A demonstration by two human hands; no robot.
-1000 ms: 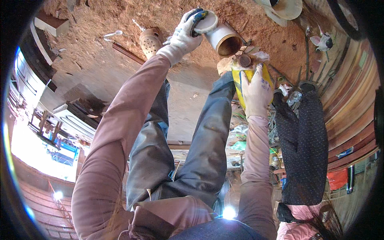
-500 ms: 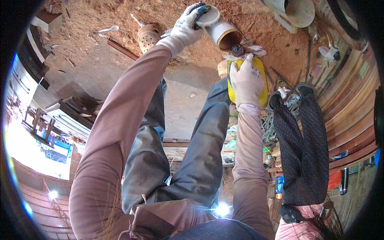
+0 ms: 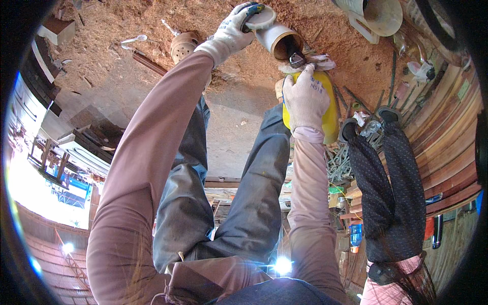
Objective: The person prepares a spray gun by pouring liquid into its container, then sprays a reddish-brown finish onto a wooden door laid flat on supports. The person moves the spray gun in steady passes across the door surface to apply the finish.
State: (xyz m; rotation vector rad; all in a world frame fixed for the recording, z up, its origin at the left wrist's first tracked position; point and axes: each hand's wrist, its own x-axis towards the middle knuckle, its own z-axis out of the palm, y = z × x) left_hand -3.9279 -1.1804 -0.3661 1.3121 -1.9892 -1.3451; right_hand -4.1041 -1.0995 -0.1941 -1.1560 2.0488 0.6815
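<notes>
Closed on a yellow jug (image 3: 329,114), the right hand (image 3: 307,99), in a pale knit glove, lies across its near face with the thumb and a finger reaching up toward the neck. Just beyond those fingertips the jug's dark mouth points into the open end of a white can (image 3: 270,37), and a dark stream (image 3: 291,47) bridges the two. So the can lies ahead of the right grip and a little to its left, tipped on its side with its brown-stained opening toward the jug.

Across from it, the left hand (image 3: 231,31), gloved too, has its fingers bent tight about the edge of a white disc (image 3: 261,18); from where I stand, I can't tell whether that disc is joined to the can or merely beside it.

Left of the left grip sit a tan clog (image 3: 183,47) full of holes, a brown strip (image 3: 149,62) and, farther out, a white spoon (image 3: 133,40), all on sawdust (image 3: 112,66). Well to the right of the jug stands another person in dark dotted trousers (image 3: 399,188).
</notes>
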